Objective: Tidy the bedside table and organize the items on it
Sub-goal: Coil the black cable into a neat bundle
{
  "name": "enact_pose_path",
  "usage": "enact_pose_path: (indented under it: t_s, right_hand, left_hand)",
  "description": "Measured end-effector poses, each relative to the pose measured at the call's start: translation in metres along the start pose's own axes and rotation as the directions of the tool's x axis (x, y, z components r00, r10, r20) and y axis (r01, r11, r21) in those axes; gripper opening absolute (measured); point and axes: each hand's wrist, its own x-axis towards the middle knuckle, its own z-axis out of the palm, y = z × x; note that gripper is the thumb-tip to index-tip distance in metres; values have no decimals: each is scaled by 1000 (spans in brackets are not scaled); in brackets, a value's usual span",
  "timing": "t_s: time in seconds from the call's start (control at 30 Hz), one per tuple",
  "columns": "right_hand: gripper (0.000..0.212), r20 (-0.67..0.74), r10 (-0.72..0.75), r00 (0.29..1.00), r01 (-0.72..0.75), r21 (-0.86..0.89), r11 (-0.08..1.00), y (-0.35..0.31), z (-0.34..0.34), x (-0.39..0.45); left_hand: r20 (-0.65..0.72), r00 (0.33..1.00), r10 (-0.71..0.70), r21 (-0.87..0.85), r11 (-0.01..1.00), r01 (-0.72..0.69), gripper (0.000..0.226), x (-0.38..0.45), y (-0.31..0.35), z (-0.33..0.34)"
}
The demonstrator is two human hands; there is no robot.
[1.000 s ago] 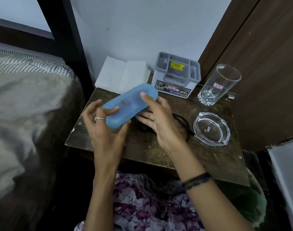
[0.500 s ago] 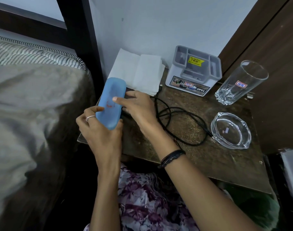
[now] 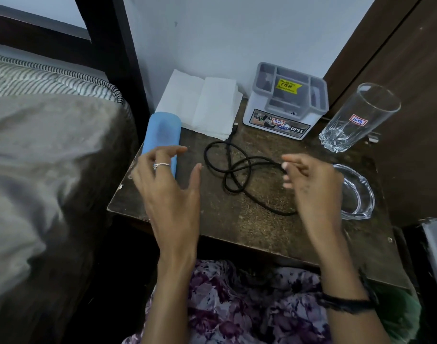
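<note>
A blue case (image 3: 161,135) lies lengthwise along the left edge of the dark wooden bedside table (image 3: 249,227). My left hand (image 3: 167,192) hovers just in front of it, fingers spread, holding nothing. A black cable (image 3: 239,170) lies in loose loops on the middle of the table. My right hand (image 3: 312,184) hangs above the cable's right end, fingers loosely curled and empty. Folded white tissues (image 3: 200,105) rest at the back left, a grey-and-white organizer box (image 3: 287,100) at the back middle.
A tall drinking glass (image 3: 356,117) stands at the back right, with a glass ashtray (image 3: 356,194) in front of it, partly behind my right hand. The bed (image 3: 46,150) adjoins the table's left side, a dark bed post (image 3: 118,45) behind. A wooden door (image 3: 411,70) bounds the right.
My left hand set the blue case down along the table's left edge and let go. My right hand moved rightward off the case to above the cable.
</note>
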Motion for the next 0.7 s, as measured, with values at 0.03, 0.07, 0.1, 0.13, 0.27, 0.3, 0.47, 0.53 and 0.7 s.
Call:
enact_pose_path:
  t_s: [0.03,0.07,0.1,0.13,0.27,0.3,0.47,0.53,0.7]
  right_hand:
    - [21,-6,3,1000,-3,-51,999,5,-4,-2]
    - [21,0,2,1000,-2,-104,995,9,-6,-3]
    - [21,15,-6,1000,8,-166,986,11,-7,-4]
    - [22,35,-15,999,22,-230,973,11,-6,-4]
    - [26,69,-9,998,34,-368,929,9,-2,-4]
    - [27,69,-6,998,33,-390,920,9,-1,-6]
    - [23,72,-1,997,30,-405,914,10,1,-7]
    - [22,62,9,998,11,-312,950,11,0,-6]
    - [17,135,99,986,-119,148,982,17,-4,3]
  left_hand:
    - [27,999,25,-25,999,-25,26,-3,5,3]
    - [63,997,52,-46,998,-49,21,-6,11,7]
    - [107,991,76,-65,996,-69,16,-9,16,11]
    - [151,984,93,-87,993,-80,11,-13,21,16]
    - [270,959,91,-219,975,-30,11,-28,34,38]
    - [297,952,76,-242,970,-2,13,-31,36,43]
    - [416,909,-26,-189,975,114,7,-32,41,69]
    - [445,893,-63,-150,978,144,17,-30,43,77]
    - [502,847,-177,-275,895,350,23,-29,39,80]
